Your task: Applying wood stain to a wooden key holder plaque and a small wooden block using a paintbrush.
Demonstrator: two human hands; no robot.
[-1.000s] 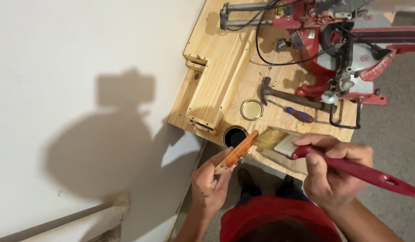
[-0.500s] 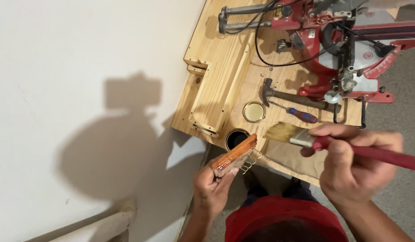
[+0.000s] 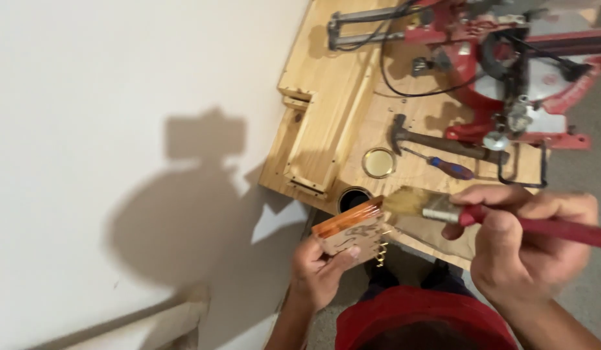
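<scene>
My left hand point(image 3: 320, 269) grips a small wooden board point(image 3: 352, 231) with an orange-stained edge and brass hooks hanging from it. My right hand point(image 3: 521, 240) holds a paintbrush with a red handle point(image 3: 560, 230). Its pale bristles point(image 3: 404, 201) touch the right end of the board's stained edge. Just behind the board an open can of dark stain point(image 3: 353, 196) sits at the near edge of the wooden workbench point(image 3: 352, 84). The can's round lid point(image 3: 379, 162) lies flat a little farther back.
On the bench lie a hammer point(image 3: 436, 142) and a blue-and-red screwdriver point(image 3: 453, 167). A red miter saw point(image 3: 508, 65) with a black cord fills the far right. A long wooden box point(image 3: 326, 123) lies along the bench's left side. A white wall point(image 3: 119, 129) is at left.
The brush lifted away from the board, then came back to its right end. My left hand tilted the board so its pale flat face shows. The view shifted slightly.
</scene>
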